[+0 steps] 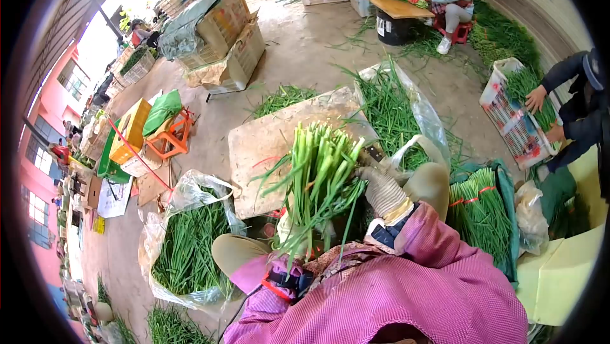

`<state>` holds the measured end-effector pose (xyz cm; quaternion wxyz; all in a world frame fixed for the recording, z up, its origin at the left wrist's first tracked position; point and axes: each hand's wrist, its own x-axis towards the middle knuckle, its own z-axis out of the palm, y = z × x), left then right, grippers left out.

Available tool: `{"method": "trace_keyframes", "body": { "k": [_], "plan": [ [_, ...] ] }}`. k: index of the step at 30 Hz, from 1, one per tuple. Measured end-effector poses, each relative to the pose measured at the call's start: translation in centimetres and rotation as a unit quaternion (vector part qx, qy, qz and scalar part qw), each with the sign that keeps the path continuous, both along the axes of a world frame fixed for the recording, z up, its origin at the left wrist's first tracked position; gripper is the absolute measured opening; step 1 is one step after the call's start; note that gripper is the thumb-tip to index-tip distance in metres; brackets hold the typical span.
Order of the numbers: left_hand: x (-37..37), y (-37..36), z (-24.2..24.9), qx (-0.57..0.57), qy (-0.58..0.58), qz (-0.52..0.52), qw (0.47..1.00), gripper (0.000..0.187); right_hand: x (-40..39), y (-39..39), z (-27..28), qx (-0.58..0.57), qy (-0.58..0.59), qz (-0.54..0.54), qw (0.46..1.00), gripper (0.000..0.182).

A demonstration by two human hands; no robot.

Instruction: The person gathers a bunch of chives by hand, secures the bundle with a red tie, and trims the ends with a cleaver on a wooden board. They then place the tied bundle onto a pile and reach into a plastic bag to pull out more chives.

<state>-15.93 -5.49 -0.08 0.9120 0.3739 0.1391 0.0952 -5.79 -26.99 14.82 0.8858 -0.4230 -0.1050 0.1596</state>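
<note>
A thick bunch of garlic chives (324,166) is upright in front of me, pale cut ends up and leaves hanging toward my lap. My left hand (284,228), in a light glove and mostly hidden by the leaves, is closed around its lower left side. On the right, my right hand (381,188) wears a grey-white work glove and presses against the bunch with curled fingers. A dark piece shows at those fingertips; what it is I cannot make out. Beyond the bunch, a worn wooden board (260,147) lies across the space in front of my knees.
Open plastic bags of loose greens stand left (190,248) and right (394,109) of the board. Tied bundles (480,201) lie at my right. A co-worker's hands (537,99) reach into a crate (508,121). Another person sits by a small table (394,6). Stacked boxes (222,32) stand behind.
</note>
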Motion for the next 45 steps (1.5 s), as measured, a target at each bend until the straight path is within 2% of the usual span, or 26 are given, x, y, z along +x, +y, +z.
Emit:
{"method": "trace_keyframes", "body": {
  "k": [2, 6, 8, 9, 12, 13, 14, 15, 16, 17, 18, 20, 22, 23, 24, 26, 28, 30, 31, 34, 35, 38, 40, 42, 44, 45],
  "plan": [
    [-0.8, -0.5, 2.5, -0.04, 0.022, -0.007, 0.999, 0.04, 2.0, 0.1, -4.2, 0.007, 0.019, 0.042, 0.999, 0.047],
    [0.6, 1.6, -2.0, -0.044, 0.003, -0.041, 0.998, 0.051, 2.5, 0.3, -6.1, 0.062, -0.016, 0.013, 0.998, 0.036],
    [0.9, 2.3, -4.0, -0.018, 0.002, -0.059, 0.998, 0.05, 3.8, 0.1, -8.9, 0.045, 0.093, 0.021, 0.994, 0.051],
    [1.2, 2.7, -5.2, 0.0, -0.002, -0.07, 0.998, 0.05, 2.4, 0.1, -3.3, 0.075, 0.105, -0.006, 0.992, 0.05],
    [4.5, 3.7, -5.8, 0.102, -0.051, -0.112, 0.987, 0.049, 5.1, -0.2, -5.9, 0.008, 0.129, -0.018, 0.991, 0.054],
    [6.6, 3.2, -4.2, 0.228, 0.013, -0.096, 0.969, 0.05, 6.0, -0.4, -6.7, 0.007, 0.131, -0.021, 0.991, 0.054],
    [9.2, 1.7, 0.4, 0.349, 0.076, -0.078, 0.931, 0.051, 7.0, -0.6, -7.4, -0.219, -0.052, -0.081, 0.971, 0.057],
    [10.3, 1.9, 0.0, 0.535, -0.052, 0.007, 0.843, 0.055, 8.0, -0.8, -7.9, -0.427, -0.228, -0.133, 0.865, 0.06],
    [11.6, 2.2, 0.5, 0.533, -0.052, 0.003, 0.844, 0.055, 9.0, -1.0, -8.4, -0.598, -0.384, -0.171, 0.682, 0.062],
    [13.2, 2.3, 1.6, 0.687, 0.025, -0.009, 0.726, 0.065, 10.3, -0.4, -8.5, -0.642, -0.349, -0.129, 0.671, 0.057],
    [14.4, 2.3, 2.2, 0.812, 0.101, -0.024, 0.575, 0.076, 11.0, 0.0, -9.1, -0.646, -0.343, -0.125, 0.67, 0.057],
    [16.5, 3.3, -1.8, 0.843, 0.093, 0.022, 0.529, 0.093, 12.0, 1.0, -11.2, -0.557, -0.146, -0.123, 0.808, 0.046],
    [15.6, 2.1, -1.3, 0.896, 0.137, -0.082, 0.415, 0.097, 12.9, 1.9, -14.1, -0.434, 0.062, -0.119, 0.891, 0.04],
    [15.8, 3.5, -5.3, 0.895, 0.15, -0.115, 0.404, 0.099, 13.4, 2.3, -15.8, -0.362, 0.163, -0.117, 0.91, 0.04],
    [15.8, 3.8, -6.6, 0.932, 0.111, -0.091, 0.333, 0.101, 13.9, 2.5, -17.8, -0.284, 0.263, -0.115, 0.915, 0.042],
    [14.9, 3.4, -6.2, 0.896, 0.168, -0.195, 0.362, 0.095, 14.6, 1.4, -24.0, -0.299, 0.269, -0.119, 0.908, 0.042],
    [13.7, 3.8, -6.5, 0.917, 0.13, -0.191, 0.324, 0.091, 13.6, 0.5, -25.3, -0.244, 0.248, -0.159, 0.924, 0.041],
    [12.7, 4.3, -7.0, 0.94, 0.119, -0.183, 0.262, 0.092, 13.1, -0.3, -22.4, -0.389, 0.243, -0.137, 0.878, 0.037],
    [11.9, 4.5, -6.8, 0.939, 0.115, -0.189, 0.265, 0.091, 13.8, -0.7, -29.2, -0.377, 0.162, -0.143, 0.901, 0.036],
    [12.1, 4.1, 0.7, 0.871, 0.196, -0.325, 0.312, 0.08, 15.9, -2.4, -24.2, -0.48, 0.308, -0.098, 0.815, 0.048],
    [11.7, 5.4, -0.1, 0.875, 0.195, -0.305, 0.322, 0.075, 15.4, -2.6, -27.6, -0.566, 0.125, -0.112, 0.807, 0.04],
    [13.2, 5.4, 5.6, 0.844, 0.267, -0.204, 0.417, 0.03, 14.7, -2.9, -22.3, -0.507, 0.012, -0.144, 0.85, 0.031],
    [14.7, 4.7, 8.0, 0.877, 0.137, -0.029, 0.46, 0.018, 15.1, -2.7, -24.8, -0.422, 0.032, -0.136, 0.896, 0.028],
    [16.7, 1.7, 11.3, 0.756, 0.121, -0.006, 0.643, 0.02, 15.1, -2.6, -27.4, -0.24, 0.072, -0.116, 0.961, 0.026],
    [17.8, -0.9, 10.5, 0.528, 0.033, -0.116, 0.841, 0.043, 13.8, -1.3, -16.0, -0.289, 0.152, -0.106, 0.939, 0.028],
    [18.2, -2.2, 10.3, 0.51, 0.039, -0.202, 0.835, 0.065, 13.5, -1.3, -14.3, -0.268, 0.115, -0.092, 0.952, 0.029]
  ]
}}
